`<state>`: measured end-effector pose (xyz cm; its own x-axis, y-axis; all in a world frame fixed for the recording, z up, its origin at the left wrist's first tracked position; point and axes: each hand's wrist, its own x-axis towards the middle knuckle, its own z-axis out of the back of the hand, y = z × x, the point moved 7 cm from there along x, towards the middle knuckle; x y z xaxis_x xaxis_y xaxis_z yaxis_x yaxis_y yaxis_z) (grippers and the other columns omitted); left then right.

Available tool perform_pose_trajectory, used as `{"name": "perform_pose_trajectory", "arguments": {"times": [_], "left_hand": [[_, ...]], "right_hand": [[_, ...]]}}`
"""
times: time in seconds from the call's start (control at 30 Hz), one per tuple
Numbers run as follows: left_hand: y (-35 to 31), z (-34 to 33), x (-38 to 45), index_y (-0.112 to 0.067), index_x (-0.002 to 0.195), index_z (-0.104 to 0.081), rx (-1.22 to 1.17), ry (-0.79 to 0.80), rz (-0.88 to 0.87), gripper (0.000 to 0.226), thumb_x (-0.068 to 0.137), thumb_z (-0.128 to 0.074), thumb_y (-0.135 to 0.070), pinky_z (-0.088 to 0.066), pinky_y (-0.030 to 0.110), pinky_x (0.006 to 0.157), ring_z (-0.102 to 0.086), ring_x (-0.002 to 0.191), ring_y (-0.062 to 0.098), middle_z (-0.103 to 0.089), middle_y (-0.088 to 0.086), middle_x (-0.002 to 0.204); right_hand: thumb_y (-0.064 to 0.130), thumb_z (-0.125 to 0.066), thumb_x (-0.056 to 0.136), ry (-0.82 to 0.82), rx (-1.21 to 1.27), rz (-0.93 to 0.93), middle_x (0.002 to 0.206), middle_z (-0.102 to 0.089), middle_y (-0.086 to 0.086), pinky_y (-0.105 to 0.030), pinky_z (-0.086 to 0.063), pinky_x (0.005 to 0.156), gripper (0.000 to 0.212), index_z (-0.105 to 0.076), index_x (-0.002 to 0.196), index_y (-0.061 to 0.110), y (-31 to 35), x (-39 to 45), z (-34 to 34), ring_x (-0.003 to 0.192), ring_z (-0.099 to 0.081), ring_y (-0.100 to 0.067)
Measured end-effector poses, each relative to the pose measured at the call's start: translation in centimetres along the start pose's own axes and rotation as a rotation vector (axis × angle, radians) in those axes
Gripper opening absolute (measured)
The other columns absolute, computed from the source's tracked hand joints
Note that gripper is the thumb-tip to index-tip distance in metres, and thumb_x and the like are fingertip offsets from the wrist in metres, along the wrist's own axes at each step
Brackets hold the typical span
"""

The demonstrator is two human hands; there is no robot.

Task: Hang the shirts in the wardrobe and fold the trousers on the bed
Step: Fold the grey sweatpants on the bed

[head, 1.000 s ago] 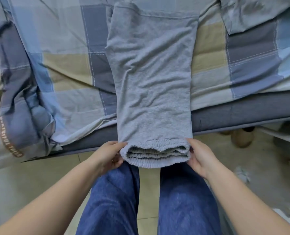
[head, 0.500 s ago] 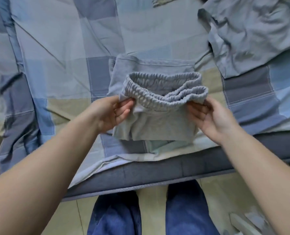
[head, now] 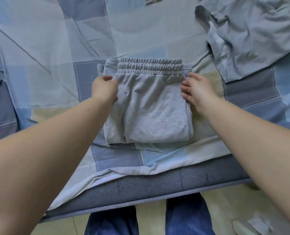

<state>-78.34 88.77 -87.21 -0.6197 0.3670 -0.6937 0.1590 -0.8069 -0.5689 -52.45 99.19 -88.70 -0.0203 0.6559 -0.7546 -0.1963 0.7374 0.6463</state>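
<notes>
Grey trousers (head: 151, 114) folded on bed (head: 157, 185), waistband on top. Left hand (head: 105, 89) pinching side edge, right hand (head: 196, 89) flat-fingered alongside, squaring the stack.

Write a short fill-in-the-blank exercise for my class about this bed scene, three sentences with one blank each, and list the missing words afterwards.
1. The folded grey trousers lie on the checked ____.
2. The elastic waistband is on the side of the bundle ____ from the person.
3. The left hand and right hand are placed at opposite ____ of the bundle.

Missing words: bedsheet; farthest; sides
</notes>
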Motion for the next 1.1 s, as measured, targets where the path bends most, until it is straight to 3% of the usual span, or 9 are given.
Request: {"name": "perform_pose_trajectory", "arguments": {"times": [0.1,0.2,0.3,0.37,0.47,0.57,0.73,0.87,1.1], "left_hand": [[-1.2,-0.7,0.1,-0.016,0.133,-0.049,0.327,-0.002,-0.277,0.051,0.088,-0.064,-0.035,-0.047,0.031,0.092,-0.057,0.108,0.017,-0.057,0.001,0.123],[-0.9,-1.6,1.6,-0.015,0.139,-0.043,0.296,0.036,-0.211,0.071,0.081,-0.07,-0.044,-0.043,0.036,0.103,-0.054,0.12,0.02,-0.056,0.003,0.133],[-1.5,-1.7,2.9,-0.012,0.107,-0.067,0.358,0.001,-0.226,0.038,0.08,-0.071,-0.039,-0.052,0.038,0.092,-0.064,0.099,0.021,-0.069,0.004,0.104],[-2.7,-1.0,3.1,-0.014,0.091,-0.068,0.374,-0.077,-0.299,0.016,0.084,-0.068,-0.03,-0.051,0.035,0.087,-0.064,0.087,0.02,-0.067,0.004,0.089],[-4.3,-0.5,3.9,-0.014,0.103,-0.065,0.246,-0.148,-0.343,0.016,0.088,-0.062,-0.021,-0.054,0.036,0.087,-0.066,0.086,0.018,-0.068,0.003,0.097],[-5.5,-1.3,2.2,-0.016,0.128,-0.053,0.403,-0.24,-0.538,0.039,0.09,-0.055,-0.018,-0.041,0.032,0.102,-0.054,0.114,0.02,-0.05,0.007,0.13],[-2.9,-7.4,-3.8,-0.001,0.139,-0.042,0.816,-0.027,-1.191,0.059,0.084,-0.053,-0.015,-0.017,0.048,0.114,-0.032,0.138,0.038,-0.039,0.021,0.146],[1.3,-9.3,-1.5,-0.008,0.151,-0.015,1.135,0.058,-1.104,0.07,0.092,-0.038,-0.036,0.003,0.046,0.117,-0.002,0.148,0.031,-0.009,0.016,0.159],[2.9,-8.5,1.2,-0.02,0.151,-0.024,1.224,0.03,-1.199,0.071,0.093,-0.031,-0.06,-0.002,0.044,0.118,-0.012,0.146,0.03,-0.016,0.014,0.158]], "right_hand": [[0.027,-0.054,0.094,-0.07,-0.488,0.226,0.118,-0.063,0.001,-0.034,-0.045,0.098,0.039,-0.056,0.13,0.014,1.2,0.8,0.5,0.108,-0.058,-0.017],[0.032,-0.057,0.092,-0.038,-0.568,0.25,0.121,-0.062,-0.001,-0.029,-0.043,0.093,0.038,-0.058,0.126,0.015,1.4,1.5,-0.2,0.112,-0.057,-0.018],[0.034,-0.058,0.091,-0.043,-0.648,0.272,0.105,-0.064,0.0,-0.028,-0.044,0.081,0.028,-0.061,0.112,0.015,1.8,2.1,-0.9,0.096,-0.058,-0.018],[0.032,-0.056,0.093,-0.129,-0.642,0.348,0.099,-0.06,0.001,-0.023,-0.037,0.073,0.025,-0.06,0.11,0.014,2.8,2.2,-0.8,0.089,-0.053,-0.015],[0.027,-0.054,0.095,-0.245,-0.546,0.397,0.102,-0.058,0.004,-0.018,-0.035,0.072,0.023,-0.058,0.112,0.013,4.3,2.4,-0.4,0.088,-0.051,-0.011],[0.022,-0.053,0.093,-0.34,-0.565,0.527,0.122,-0.052,-0.002,-0.021,-0.04,0.084,0.026,-0.056,0.117,0.015,5.3,1.2,-0.9,0.101,-0.053,-0.014],[0.018,-0.046,0.083,0.008,-0.97,0.989,0.149,-0.036,-0.018,-0.046,-0.018,0.116,0.061,-0.039,0.141,0.002,2.3,-3.5,-8.0,0.14,-0.03,-0.032],[0.036,-0.035,0.081,0.045,-1.379,1.11,0.152,-0.033,-0.015,-0.053,-0.016,0.113,0.069,-0.037,0.143,0.006,-2.0,-2.0,-9.5,0.141,-0.03,-0.029],[0.054,-0.031,0.087,0.088,-1.521,1.07,0.156,-0.025,-0.01,-0.045,-0.013,0.114,0.072,-0.03,0.148,0.017,-4.2,2.4,-7.1,0.143,-0.024,-0.024]]}}
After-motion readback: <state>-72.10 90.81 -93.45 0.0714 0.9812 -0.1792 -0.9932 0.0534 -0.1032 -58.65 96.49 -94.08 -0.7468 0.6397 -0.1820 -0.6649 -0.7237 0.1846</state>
